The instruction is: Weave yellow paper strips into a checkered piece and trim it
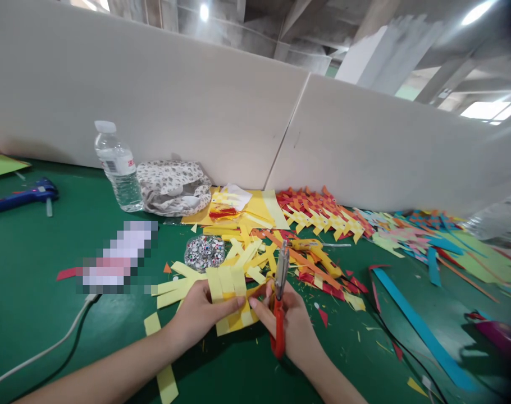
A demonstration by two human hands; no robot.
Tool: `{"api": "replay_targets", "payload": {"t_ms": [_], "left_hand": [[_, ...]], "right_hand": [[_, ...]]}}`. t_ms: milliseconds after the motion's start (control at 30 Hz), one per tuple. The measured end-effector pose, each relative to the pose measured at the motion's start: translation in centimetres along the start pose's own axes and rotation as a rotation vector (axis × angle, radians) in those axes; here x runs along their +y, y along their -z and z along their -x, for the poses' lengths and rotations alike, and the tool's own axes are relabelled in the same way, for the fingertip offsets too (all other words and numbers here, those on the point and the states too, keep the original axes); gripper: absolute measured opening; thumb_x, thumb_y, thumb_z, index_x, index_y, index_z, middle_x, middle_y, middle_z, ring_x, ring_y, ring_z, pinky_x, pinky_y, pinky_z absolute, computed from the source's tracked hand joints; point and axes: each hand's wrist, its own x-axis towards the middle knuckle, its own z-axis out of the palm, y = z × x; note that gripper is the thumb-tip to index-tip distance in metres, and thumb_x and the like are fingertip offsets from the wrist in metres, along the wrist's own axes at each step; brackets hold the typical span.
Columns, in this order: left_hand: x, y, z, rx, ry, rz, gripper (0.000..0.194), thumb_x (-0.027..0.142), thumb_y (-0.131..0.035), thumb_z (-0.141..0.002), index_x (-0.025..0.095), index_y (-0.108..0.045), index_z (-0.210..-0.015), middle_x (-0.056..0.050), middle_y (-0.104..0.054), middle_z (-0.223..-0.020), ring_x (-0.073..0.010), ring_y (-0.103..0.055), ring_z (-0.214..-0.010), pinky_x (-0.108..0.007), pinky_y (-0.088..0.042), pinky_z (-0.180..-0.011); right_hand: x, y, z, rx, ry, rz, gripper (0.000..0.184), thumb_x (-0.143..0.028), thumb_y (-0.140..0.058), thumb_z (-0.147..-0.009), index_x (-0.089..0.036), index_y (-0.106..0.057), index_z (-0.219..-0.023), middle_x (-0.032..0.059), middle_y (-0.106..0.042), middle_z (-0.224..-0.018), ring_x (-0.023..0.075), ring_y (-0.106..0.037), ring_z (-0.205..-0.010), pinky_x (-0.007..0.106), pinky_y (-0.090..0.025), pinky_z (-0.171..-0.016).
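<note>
My left hand point(199, 311) is closed on a woven piece of yellow paper strips point(227, 289), its thumb pressed flat on the weave. At the right edge of that piece, my right hand point(296, 322) pinches a darker yellow strip between thumb and fingers. The same hand also carries scissors point(279, 308) with red handles, their metal blades pointing up and away from me. Loose pale yellow strips point(177, 292) lie around and behind the weave. A clump of googly eyes point(204, 252) sits just beyond my left hand.
A yellow glue gun point(323, 259) rests among paper scraps behind my right hand. Finished woven paper shapes point(318, 216) line the white partition point(188, 101). At the left are a water bottle point(123, 177), a patterned pouch point(171, 185), a blurred-out object point(121, 255) with a cable, and a blue glue gun point(26, 194).
</note>
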Motion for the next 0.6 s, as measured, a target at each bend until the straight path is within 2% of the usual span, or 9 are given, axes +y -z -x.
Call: {"api": "replay_targets", "payload": {"t_ms": [167,367,467,600], "left_hand": [[0.3,-0.1,0.1,-0.019,-0.007,0.022,0.029,0.031,-0.071,-0.069,0.016,-0.069,-0.094,-0.006,-0.072,-0.096,-0.0264,-0.065,-0.09,-0.033,-0.052,-0.078],[0.9,0.1,0.3,0.078,0.023,0.05,0.03,0.03,-0.073,-0.067,0.016,-0.068,-0.093,-0.006,-0.073,-0.09,-0.0234,-0.068,-0.081,-0.028,-0.054,-0.069],[1.2,0.1,0.4,0.13,0.048,0.061,0.028,0.031,-0.072,-0.067,0.014,-0.068,-0.089,-0.007,-0.074,-0.086,-0.0223,-0.068,-0.077,-0.026,-0.053,-0.065],[1.4,0.1,0.5,0.174,0.072,0.159,0.033,0.03,-0.07,-0.07,0.014,-0.064,-0.098,-0.009,-0.071,-0.097,-0.0229,-0.067,-0.083,-0.028,-0.053,-0.071]], "right_hand": [[0.6,-0.4,0.1,0.063,0.035,0.016,0.028,-0.02,-0.068,-0.067,-0.021,-0.04,-0.072,-0.0082,-0.041,-0.06,0.0083,-0.04,-0.051,0.02,-0.036,-0.05],[-0.1,-0.1,-0.2,0.134,0.046,-0.008,0.026,-0.032,-0.066,-0.07,-0.021,-0.041,-0.071,-0.0004,-0.058,-0.071,0.0103,-0.047,-0.052,0.024,-0.041,-0.052],[-0.3,0.4,-0.5,0.225,0.032,-0.009,0.033,-0.036,-0.07,-0.065,-0.022,-0.041,-0.072,0.0012,-0.061,-0.073,0.0116,-0.05,-0.053,0.024,-0.042,-0.052],[-0.2,1.2,-0.7,0.368,0.026,-0.043,0.036,-0.041,-0.071,-0.063,-0.021,-0.042,-0.074,0.001,-0.062,-0.073,0.0117,-0.051,-0.052,0.025,-0.045,-0.053]]}}
